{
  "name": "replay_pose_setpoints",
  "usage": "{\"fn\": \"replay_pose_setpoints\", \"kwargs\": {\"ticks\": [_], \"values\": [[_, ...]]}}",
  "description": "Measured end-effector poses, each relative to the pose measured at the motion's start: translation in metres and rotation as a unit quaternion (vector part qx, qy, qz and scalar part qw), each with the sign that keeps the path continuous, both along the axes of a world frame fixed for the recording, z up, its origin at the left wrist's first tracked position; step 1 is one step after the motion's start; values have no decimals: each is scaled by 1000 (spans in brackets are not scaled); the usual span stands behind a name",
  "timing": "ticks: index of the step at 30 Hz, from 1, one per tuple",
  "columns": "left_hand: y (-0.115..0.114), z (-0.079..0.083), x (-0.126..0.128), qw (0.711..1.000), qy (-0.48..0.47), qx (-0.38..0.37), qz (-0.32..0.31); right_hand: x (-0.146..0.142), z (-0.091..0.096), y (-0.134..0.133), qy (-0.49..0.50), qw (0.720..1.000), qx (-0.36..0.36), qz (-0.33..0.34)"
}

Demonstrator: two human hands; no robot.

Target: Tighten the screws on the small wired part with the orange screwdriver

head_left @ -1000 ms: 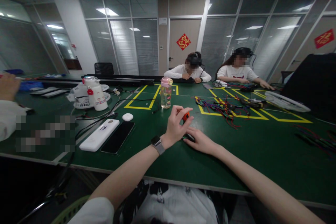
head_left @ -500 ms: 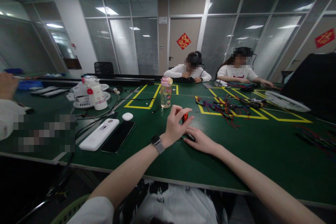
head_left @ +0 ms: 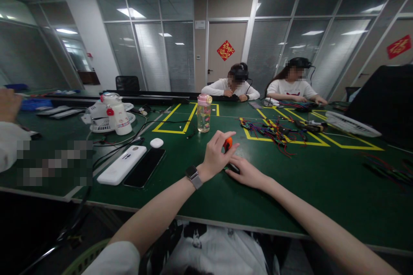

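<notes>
My left hand (head_left: 215,154), a watch (head_left: 194,177) on its wrist, is curled with thumb and fingers pinched round a small orange object (head_left: 228,142) held just above the green table (head_left: 200,189). My right hand (head_left: 245,172) lies low on the table right beside it, fingers closed over a small dark object (head_left: 233,167) that is mostly hidden. The two hands touch near the orange object.
A black phone (head_left: 144,168), a white power bank (head_left: 122,165) and a white earbud case (head_left: 156,143) lie to the left. A pink-capped bottle (head_left: 204,113), a white fan (head_left: 111,115) and a tangle of coloured wires (head_left: 274,131) sit farther back. Two people sit across; another person's sleeve (head_left: 8,144) is at far left.
My left hand's fingers have shifted slightly around the orange object, which now shows more. Both arms stay where they were.
</notes>
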State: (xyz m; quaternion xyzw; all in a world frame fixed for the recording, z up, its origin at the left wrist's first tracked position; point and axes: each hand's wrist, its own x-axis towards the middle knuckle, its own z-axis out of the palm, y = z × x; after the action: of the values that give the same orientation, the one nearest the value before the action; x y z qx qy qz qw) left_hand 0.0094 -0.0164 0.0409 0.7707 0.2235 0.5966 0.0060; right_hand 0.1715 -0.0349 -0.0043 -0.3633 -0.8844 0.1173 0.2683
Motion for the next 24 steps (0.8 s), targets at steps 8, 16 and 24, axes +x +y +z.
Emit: {"fn": "replay_pose_setpoints", "kwargs": {"ticks": [8, 16, 24], "values": [[-3, 1, -2, 998, -1, -39, -45, -1, -1, 1, 18, 1000, 11, 16], [-1, 8, -1, 999, -36, -24, -33, -1, 3, -2, -5, 1000, -3, -1], [-2, 6, -4, 999, -20, -31, -37, 0, 1, 0, -4, 1000, 1, 5]]}}
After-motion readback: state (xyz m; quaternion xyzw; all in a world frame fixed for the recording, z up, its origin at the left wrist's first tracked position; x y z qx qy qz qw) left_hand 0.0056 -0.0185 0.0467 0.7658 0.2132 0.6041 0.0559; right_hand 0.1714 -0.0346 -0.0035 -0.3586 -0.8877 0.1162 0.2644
